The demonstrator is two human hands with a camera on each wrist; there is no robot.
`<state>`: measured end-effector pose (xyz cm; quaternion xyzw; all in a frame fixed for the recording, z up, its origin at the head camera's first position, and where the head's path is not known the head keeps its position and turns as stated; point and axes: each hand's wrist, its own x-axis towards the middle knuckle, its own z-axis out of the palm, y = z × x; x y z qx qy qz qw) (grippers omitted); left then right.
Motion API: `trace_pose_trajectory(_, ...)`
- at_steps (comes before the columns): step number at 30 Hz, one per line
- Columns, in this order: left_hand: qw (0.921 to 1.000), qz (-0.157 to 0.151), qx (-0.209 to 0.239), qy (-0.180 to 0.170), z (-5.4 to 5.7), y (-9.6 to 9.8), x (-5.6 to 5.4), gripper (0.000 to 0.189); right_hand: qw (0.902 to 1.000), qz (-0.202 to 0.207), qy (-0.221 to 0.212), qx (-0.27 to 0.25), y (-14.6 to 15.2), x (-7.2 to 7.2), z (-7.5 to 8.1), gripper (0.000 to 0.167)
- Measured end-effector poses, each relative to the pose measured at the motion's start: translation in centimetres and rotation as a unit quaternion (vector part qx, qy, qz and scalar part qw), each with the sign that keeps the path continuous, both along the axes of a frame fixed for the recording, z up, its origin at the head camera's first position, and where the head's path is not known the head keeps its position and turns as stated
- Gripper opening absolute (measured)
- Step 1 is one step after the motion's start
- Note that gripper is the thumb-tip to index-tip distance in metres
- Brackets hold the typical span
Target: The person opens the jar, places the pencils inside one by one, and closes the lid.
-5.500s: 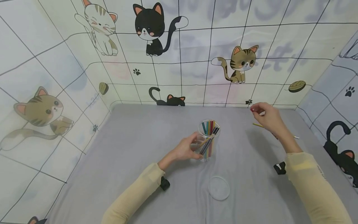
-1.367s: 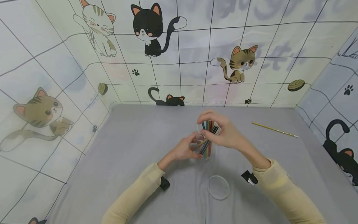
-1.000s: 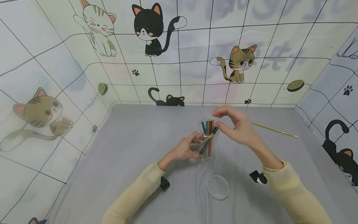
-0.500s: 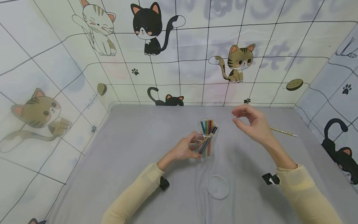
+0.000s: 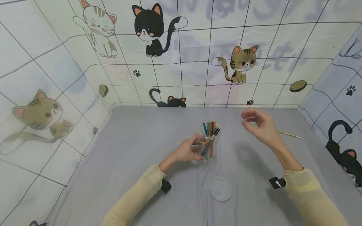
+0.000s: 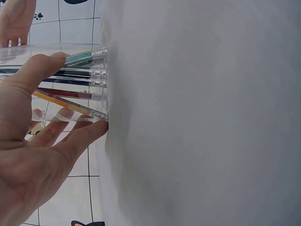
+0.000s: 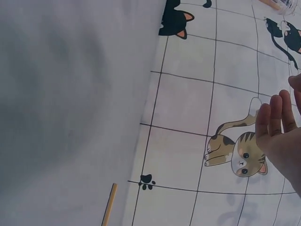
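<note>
My left hand (image 5: 186,150) (image 6: 37,150) grips the lower side of a clear jar (image 5: 201,129), thumb and fingers on either side of it. Inside the jar stands a bunch of coloured pencils (image 5: 211,144) (image 6: 70,96), some leaning, their clear-tipped ends at the jar's bottom in the left wrist view. My right hand (image 5: 261,128) (image 7: 282,129) is raised above the table to the right, fingers loosely bent and apart from the thumb, holding nothing. Beyond it on the cloth lies a single yellow pencil (image 5: 289,134) (image 7: 109,205), partly hidden by that hand in the head view.
A round clear lid (image 5: 220,189) lies flat on the grey tablecloth (image 5: 135,141) in front of the jar. Wall sheets with printed cats (image 5: 244,64) rise behind and at both sides of the table. Black straps (image 5: 166,185) sit at the wrists.
Earlier the right hand held a small reddish thing, then was over the jar's mouth. Since then it has moved right, empty, towards the yellow pencil. The left hand keeps its hold.
</note>
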<state>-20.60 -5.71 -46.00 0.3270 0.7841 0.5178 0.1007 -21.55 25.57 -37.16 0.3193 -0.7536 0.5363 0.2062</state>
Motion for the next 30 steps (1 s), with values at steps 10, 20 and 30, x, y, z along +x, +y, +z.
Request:
trace_pose_trajectory(10,1.0000,-0.002,0.001,0.006,-0.2,-0.1,0.1,0.074,0.9983,-0.035,-0.046,-0.009,2.0,-1.2,-1.9,0.033)
trace_pose_trajectory(20,1.0000,-0.001,-0.002,0.003,0.2,0.0,0.2,0.075,0.9929,-0.092,-0.072,0.023,3.2,-0.9,-1.9,0.027)
trace_pose_trajectory(30,1.0000,0.002,-0.001,-0.006,-0.3,0.0,0.0,0.077,0.9875,-0.120,-0.096,0.035,4.3,-1.1,-2.3,0.025)
